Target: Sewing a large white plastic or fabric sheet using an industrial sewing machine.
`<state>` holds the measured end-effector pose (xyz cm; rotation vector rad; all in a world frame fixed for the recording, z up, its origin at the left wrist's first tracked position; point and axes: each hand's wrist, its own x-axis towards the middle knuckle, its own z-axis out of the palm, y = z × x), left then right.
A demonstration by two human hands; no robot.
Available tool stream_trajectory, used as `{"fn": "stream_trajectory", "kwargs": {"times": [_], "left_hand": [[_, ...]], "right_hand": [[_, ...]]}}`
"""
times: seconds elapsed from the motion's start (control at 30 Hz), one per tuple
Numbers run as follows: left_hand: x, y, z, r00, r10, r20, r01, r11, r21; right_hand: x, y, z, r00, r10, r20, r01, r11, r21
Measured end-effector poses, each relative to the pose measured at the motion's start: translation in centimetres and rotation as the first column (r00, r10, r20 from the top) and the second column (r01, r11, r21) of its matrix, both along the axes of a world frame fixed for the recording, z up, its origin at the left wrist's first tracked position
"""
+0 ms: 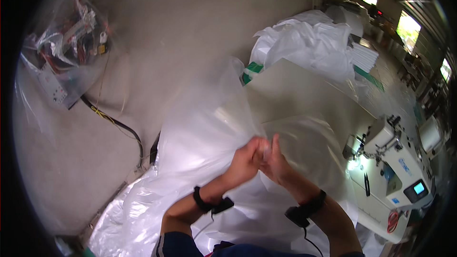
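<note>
My left hand (pixel 243 164) and my right hand (pixel 278 165) meet in front of me, above a large translucent white plastic sheet (pixel 200 133). The sheet's upper edge runs down to my left fingers, which are closed on it. My right fingers are curled against the left ones, with the thumb pointing up; what they grip is blurred and hidden between the hands. Below my hands the plastic falls in loose folds towards my body. Each wrist carries a black strap with a small device and a cable.
At the right stands a white sewing machine (pixel 400 162) with a lit lamp. Black tweezers (pixel 367 184) and red-handled scissors (pixel 392 221) lie on its bed. A heap of white plastic (pixel 304 38) sits at the table's far end. Plastic-wrapped electrical gear (pixel 71 47) hangs on the left wall.
</note>
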<state>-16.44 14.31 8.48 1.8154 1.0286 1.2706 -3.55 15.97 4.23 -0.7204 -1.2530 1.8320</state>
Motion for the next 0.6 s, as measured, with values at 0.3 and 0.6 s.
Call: {"fn": "stream_trajectory", "kwargs": {"times": [0.3, 0.6], "left_hand": [[-3.6, -15.9, -6.6, 0.459, -0.888, -0.005, 0.656, 0.343, -0.673], [-3.1, -15.6, 5.3, 0.709, -0.549, -0.442, 0.525, 0.830, -0.188]], "right_hand": [[6.9, -1.2, 8.6, 0.698, -0.129, -0.704, 0.047, 0.990, -0.134], [18.9, -18.4, 12.1, 0.278, -0.934, -0.225, 0.934, 0.208, 0.292]]}}
